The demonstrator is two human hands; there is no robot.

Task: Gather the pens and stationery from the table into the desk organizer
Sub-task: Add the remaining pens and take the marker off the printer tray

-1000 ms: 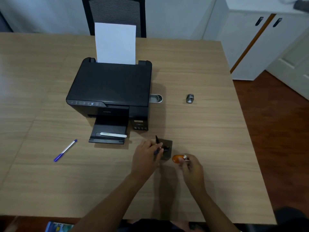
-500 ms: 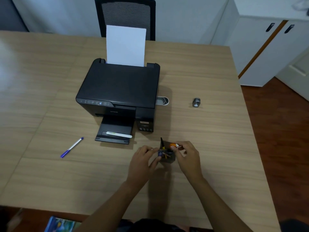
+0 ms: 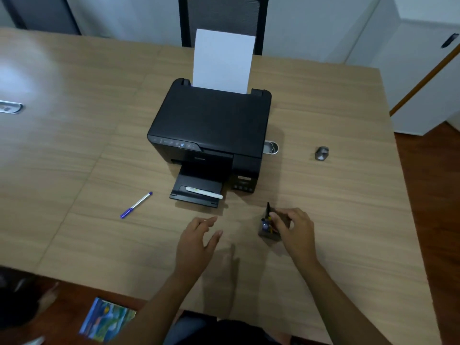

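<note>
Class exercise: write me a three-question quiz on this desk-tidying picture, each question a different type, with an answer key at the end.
1. True or false: the white pen lies on the printer's front output tray.
2. Multiple choice: where is the blue pen lying? A) inside the desk organizer B) on the table, left of the printer's tray C) in the left hand
3. Fill in: the right hand rests at the ______, while the left hand is open and holds nothing.

Key: 1 true; 2 B; 3 desk organizer
</note>
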